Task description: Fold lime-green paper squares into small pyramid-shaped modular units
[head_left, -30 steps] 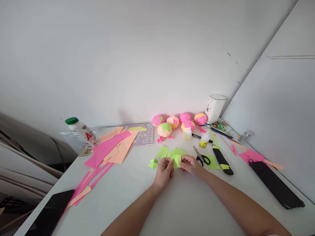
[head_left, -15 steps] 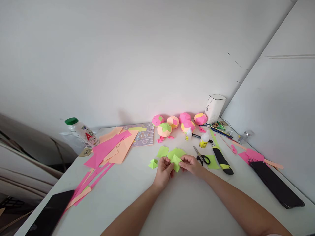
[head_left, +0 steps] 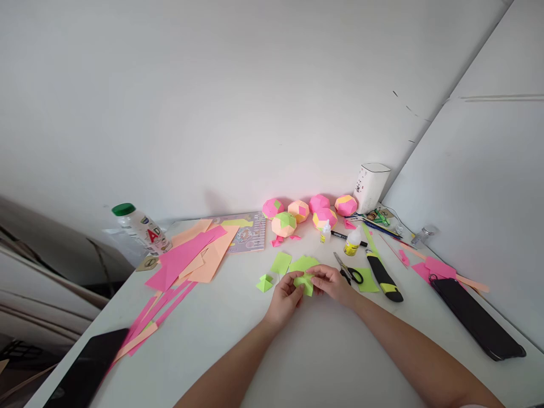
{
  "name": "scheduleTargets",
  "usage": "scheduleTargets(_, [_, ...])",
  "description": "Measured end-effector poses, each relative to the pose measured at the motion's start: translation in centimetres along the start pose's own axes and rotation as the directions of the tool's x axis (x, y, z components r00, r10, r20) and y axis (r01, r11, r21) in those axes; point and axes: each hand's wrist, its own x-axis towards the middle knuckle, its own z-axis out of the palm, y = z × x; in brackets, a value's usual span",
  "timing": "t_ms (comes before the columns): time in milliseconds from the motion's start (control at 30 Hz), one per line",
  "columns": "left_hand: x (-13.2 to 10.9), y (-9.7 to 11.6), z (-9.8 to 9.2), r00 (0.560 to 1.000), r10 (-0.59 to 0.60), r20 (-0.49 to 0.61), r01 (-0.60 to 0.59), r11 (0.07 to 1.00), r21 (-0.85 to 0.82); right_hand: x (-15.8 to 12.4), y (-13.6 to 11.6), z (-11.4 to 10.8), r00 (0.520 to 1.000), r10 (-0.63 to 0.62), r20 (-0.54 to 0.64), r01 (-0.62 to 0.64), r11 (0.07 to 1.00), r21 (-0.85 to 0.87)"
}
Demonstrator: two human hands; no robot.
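Observation:
A small green sheet of paper (head_left: 306, 286) is pinched between my two hands above the white table. My left hand (head_left: 285, 297) grips its left side with thumb and fingers. At its upper right, the fingers of my right hand (head_left: 334, 284) are closed on the same paper; part of it hides behind them. Just beyond lie loose green squares (head_left: 281, 263), and a folded green paper piece (head_left: 264, 283) sits to the left. Black-handled scissors (head_left: 348, 269) rest beside my right hand, near a green and black utility knife (head_left: 385, 277).
Several faceted paper balls (head_left: 284, 224) stand along the wall. Two glue bottles (head_left: 352, 242) are upright behind the scissors. Pink and orange paper (head_left: 187, 255) and a white bottle (head_left: 142, 229) occupy the left. A black tablet (head_left: 87, 368) lies front left, a black case (head_left: 478, 320) right.
The green paper has turned in my fingers, and its pointed top is now covered. My right hand has shifted slightly left and up, closer to my left hand.

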Motion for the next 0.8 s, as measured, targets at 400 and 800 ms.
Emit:
scheduleTargets(400, [0.07, -0.33, 0.07, 1.0, 0.003, -0.029, -0.001, 0.997, 0.075, 0.01, 0.43, 0.04, 0.999, -0.051, -0.004, 0.051, 0.993, -0.11])
scheduleTargets(800, [0.05, -0.24, 0.15, 0.999, -0.003, -0.034, 0.005, 0.997, 0.074, 0.0, 0.53, 0.06, 0.998, -0.06, -0.003, 0.059, 0.989, -0.135])
